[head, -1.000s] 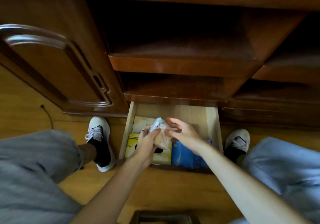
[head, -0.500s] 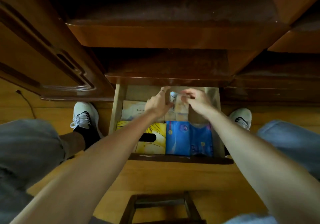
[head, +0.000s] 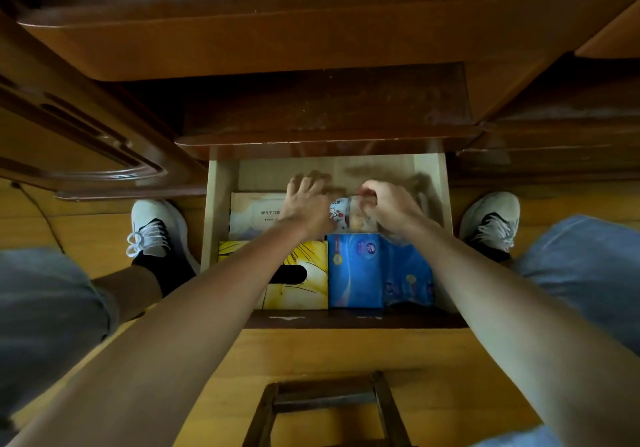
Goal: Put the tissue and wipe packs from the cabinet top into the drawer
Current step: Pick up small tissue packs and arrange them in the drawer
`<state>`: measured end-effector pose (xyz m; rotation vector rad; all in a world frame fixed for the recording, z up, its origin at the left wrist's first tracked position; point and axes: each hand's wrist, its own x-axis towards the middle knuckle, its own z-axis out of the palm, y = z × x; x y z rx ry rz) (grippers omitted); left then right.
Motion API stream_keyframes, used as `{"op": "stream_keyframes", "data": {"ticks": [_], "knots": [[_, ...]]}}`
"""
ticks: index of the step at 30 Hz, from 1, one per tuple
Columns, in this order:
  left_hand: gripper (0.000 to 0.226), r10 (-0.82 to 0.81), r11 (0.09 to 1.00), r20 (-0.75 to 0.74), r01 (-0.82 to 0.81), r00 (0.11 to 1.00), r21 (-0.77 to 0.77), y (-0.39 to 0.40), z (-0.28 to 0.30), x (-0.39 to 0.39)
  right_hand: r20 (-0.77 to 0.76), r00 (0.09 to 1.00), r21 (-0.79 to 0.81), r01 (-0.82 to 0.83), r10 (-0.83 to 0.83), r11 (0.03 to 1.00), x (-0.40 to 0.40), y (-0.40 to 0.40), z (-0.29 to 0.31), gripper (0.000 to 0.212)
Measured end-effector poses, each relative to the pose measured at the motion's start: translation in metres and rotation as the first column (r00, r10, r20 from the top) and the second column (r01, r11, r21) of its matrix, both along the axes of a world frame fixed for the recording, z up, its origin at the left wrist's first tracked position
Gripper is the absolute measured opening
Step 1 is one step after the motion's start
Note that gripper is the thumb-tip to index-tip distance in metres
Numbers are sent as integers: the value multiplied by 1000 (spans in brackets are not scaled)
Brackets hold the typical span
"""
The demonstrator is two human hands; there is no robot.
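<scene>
I am looking straight down into an open wooden drawer (head: 429, 183) pulled out from a dark wooden cabinet (head: 325, 107), both bare forearms reaching in. Far to the left of my hands, my left foot in a white sneaker (head: 156, 228) rests on the yellow wooden floor (head: 329, 349). Just left of my left hand, a pale wipe pack (head: 252, 214) with printed characters lies flat at the back of the drawer. My left hand (head: 304, 207) rests palm down with fingers spread, covering that pack's right end and touching a small clear-wrapped tissue pack (head: 349, 214) with a cartoon print. My right hand (head: 391, 204) is curled closed over the other end of that small pack, so the two hands sit close together with the pack between them. Nearer to me than my hands, a yellow tissue box (head: 304, 256) sits under my left forearm, and a blue tissue pack (head: 356, 270) lies just beside it. Far right, my other sneaker (head: 491, 221) shows.
</scene>
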<state>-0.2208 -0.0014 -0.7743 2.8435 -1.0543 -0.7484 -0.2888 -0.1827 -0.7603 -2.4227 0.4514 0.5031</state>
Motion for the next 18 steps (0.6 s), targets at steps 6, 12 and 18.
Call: {"op": "stream_keyframes", "data": {"ticks": [6, 12, 18], "knots": [[67, 42, 999, -119, -41, 992, 15, -8, -1, -1, -115, 990, 29, -74, 77, 997, 3, -4, 6, 54], [66, 36, 999, -163, -34, 986, 18, -10, 6, 3, -63, 978, -153, -208, 201, 966, -3, 4, 2, 45], [74, 2, 999, -146, 3, 989, 36, -9, 10, 1, -140, 974, -81, -190, 178, 978, -4, 8, 1, 57]]}}
